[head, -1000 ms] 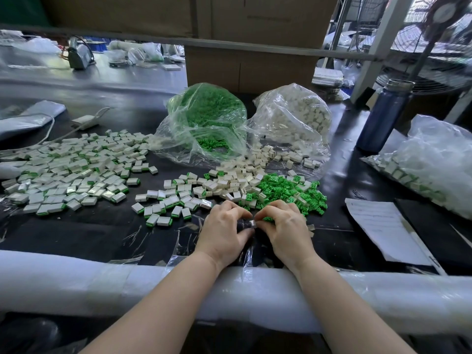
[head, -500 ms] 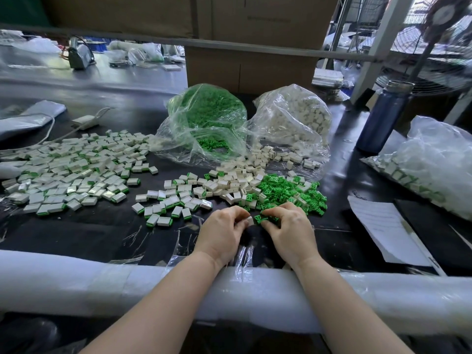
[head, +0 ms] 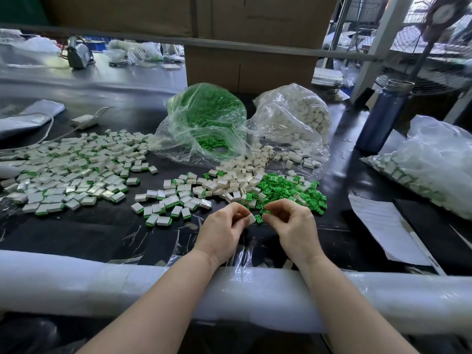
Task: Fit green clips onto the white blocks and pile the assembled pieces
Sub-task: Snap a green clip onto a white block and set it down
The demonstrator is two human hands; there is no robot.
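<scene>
1. My left hand [head: 224,227] is pinching one white block [head: 251,219] between thumb and curled fingers, just above the black table [head: 89,233].
2. My right hand [head: 291,223] is pinching a green clip [head: 265,212] at its curled fingertips; a second green piece is lying just below, between my two hands.
3. The clip and block are sitting just beside each other, not joined; whether they are touching I cannot tell.
4. The loose green clips [head: 286,187] are lying just beyond my right hand, beside the loose white blocks [head: 240,175].
5. Assembled pieces are lying in a small group [head: 166,203] just left of my left hand, and in a larger spread [head: 71,169] far left.
6. Behind are sitting a bag of green clips [head: 207,116] and a bag of white blocks [head: 293,116].
</scene>
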